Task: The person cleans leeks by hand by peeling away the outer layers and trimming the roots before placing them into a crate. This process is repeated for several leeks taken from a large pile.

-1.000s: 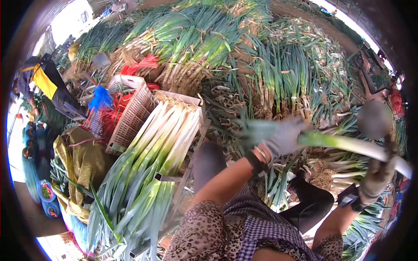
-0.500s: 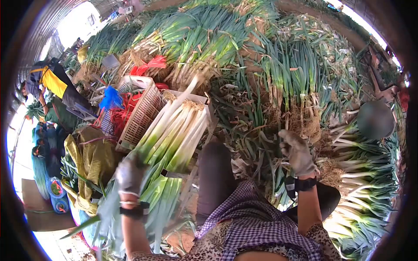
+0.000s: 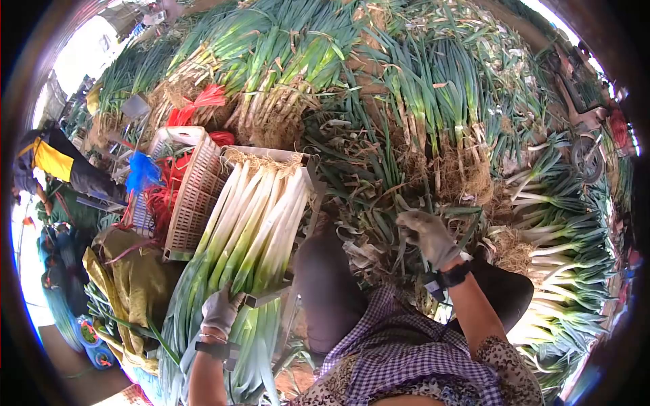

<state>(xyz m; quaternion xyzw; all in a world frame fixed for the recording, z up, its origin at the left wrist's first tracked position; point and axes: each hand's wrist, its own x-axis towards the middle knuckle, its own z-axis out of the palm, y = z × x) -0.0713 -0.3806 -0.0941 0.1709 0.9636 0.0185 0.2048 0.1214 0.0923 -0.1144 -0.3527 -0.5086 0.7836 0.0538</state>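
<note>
A thick bundle of leeks lies in a metal rack, roots at the far end and green leaves trailing toward me. My left hand, in a pale work glove, is closed around leek leaves at the bundle's left side. Beside its fingertips is the rack's metal arm. Gloved and empty, my right hand hovers over loose leaf scraps, its fingers loosely bent and apart. To its right, several leeks lie in a row with white stems toward me.
A plastic crate with red ties and a blue tie bundle stands left of the rack. Leek heaps spread behind. An olive sack lies at left. Another person bends at far left. A wheeled vehicle is at far right.
The leek swinging in my left hand has come down onto the bundle, level with the others. My right hand has moved slightly left and lower. The view has shifted right.
</note>
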